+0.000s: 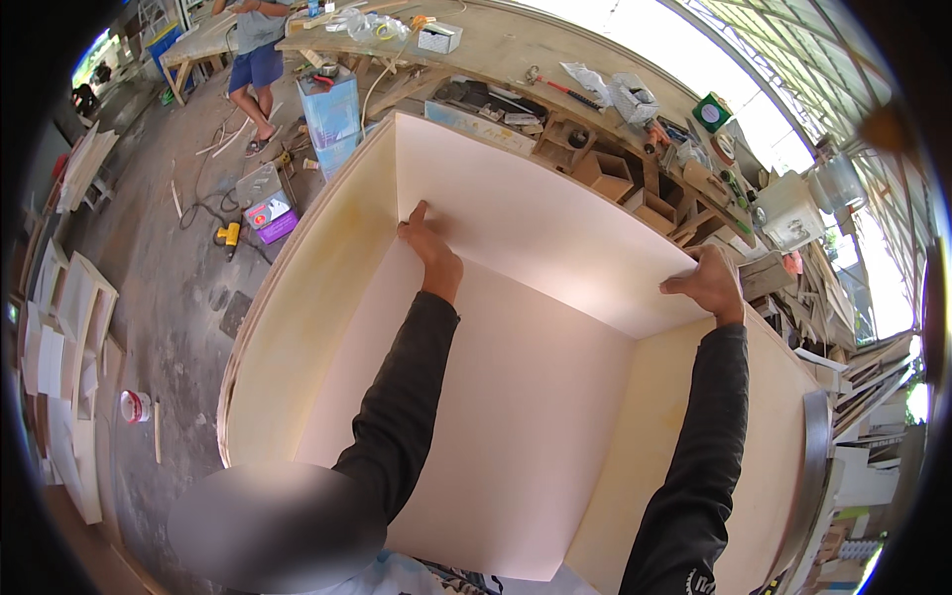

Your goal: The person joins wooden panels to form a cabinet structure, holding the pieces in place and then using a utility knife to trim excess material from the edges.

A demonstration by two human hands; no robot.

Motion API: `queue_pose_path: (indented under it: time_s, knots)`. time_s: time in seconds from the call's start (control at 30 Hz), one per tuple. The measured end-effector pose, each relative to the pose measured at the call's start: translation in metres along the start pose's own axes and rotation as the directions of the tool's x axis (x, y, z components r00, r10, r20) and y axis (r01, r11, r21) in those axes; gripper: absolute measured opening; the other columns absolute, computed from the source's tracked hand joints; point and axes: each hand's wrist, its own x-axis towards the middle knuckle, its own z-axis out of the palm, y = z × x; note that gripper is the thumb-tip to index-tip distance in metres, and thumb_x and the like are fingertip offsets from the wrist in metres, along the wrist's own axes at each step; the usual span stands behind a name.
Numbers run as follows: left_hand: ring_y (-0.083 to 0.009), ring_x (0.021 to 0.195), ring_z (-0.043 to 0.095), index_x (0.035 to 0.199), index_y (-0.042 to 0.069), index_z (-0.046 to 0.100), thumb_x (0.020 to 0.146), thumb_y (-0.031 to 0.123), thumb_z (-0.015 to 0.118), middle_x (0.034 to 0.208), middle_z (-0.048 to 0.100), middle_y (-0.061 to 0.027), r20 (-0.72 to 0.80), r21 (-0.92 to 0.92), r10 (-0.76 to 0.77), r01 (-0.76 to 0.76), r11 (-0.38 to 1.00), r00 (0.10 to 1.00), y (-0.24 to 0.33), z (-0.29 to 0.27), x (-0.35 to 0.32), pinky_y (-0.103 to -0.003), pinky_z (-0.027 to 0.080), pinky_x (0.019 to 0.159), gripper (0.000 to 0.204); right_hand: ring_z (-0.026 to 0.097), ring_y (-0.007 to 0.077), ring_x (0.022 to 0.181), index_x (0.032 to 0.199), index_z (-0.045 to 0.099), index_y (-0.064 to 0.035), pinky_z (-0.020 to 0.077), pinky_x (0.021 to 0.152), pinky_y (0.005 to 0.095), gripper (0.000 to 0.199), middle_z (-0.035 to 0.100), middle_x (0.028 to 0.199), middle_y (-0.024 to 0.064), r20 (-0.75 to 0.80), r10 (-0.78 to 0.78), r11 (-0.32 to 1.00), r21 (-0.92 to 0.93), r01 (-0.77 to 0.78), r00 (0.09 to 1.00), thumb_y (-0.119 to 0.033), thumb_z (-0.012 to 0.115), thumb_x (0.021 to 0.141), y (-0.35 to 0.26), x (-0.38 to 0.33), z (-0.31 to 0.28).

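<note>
Before me stands a large open wooden cabinet box (516,397) with pale pinkish inner faces and yellowish side panels. Inside it, my left hand (432,256) reaches to the far left corner. Its fingers are stretched out against the pale far panel (526,213), near the seam with the left side panel (307,297). My right hand (710,284) is wrapped over the top edge of the far panel at the far right corner, next to the right side panel (684,416). The undersides of my right fingers are partly hidden.
A cluttered workbench (476,59) runs behind the box. On the floor to the left are a yellow power drill (228,236), a purple box (275,224) and a small bucket (135,407). Another person (256,59) stands at the far left. A blurred oval hides the lower left.
</note>
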Motion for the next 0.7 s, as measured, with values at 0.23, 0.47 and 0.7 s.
queue_pose_path:
  time_s: [0.23,0.47,0.7]
  knots:
    - [-0.0154,0.108,0.044,0.118,0.021,0.052,0.088,0.047,0.06,0.109,0.049,0.0022,0.014,0.046,-0.016,0.015,0.999,1.0,0.001,0.005,-0.017,-0.045,0.029,0.096,0.04,0.069,0.0341,0.069,0.08,0.077,-0.0027,0.0521,0.069,0.0398,0.043,0.068,0.071,0.0205,0.004,0.032,0.999,0.022,-0.032,0.999,-0.033,0.083,0.05,0.017,-0.003,0.0]
    - [-0.0292,0.131,0.039,0.141,0.001,0.04,0.097,0.042,0.053,0.138,0.045,-0.0147,0.198,0.276,0.449,-0.489,0.828,0.871,0.023,0.047,-0.028,-0.041,0.027,0.112,0.062,0.07,0.0357,0.079,0.081,0.077,-0.0014,0.0528,0.075,0.0415,0.047,0.07,0.078,0.0217,-0.048,-0.021,1.0,-0.011,0.02,0.999,-0.033,0.082,0.047,0.005,0.002,-0.003]
    - [-0.0499,0.14,0.028,0.151,-0.007,0.021,0.099,0.033,0.049,0.154,0.024,-0.034,0.376,0.593,0.692,-0.734,0.331,0.616,0.058,0.109,-0.102,-0.048,0.033,0.11,0.071,0.069,0.0372,0.079,0.08,0.076,0.0,0.0528,0.076,0.0419,0.047,0.07,0.077,0.0222,-0.052,0.023,0.998,-0.057,-0.026,0.998,-0.033,0.082,0.047,0.011,-0.001,-0.005]
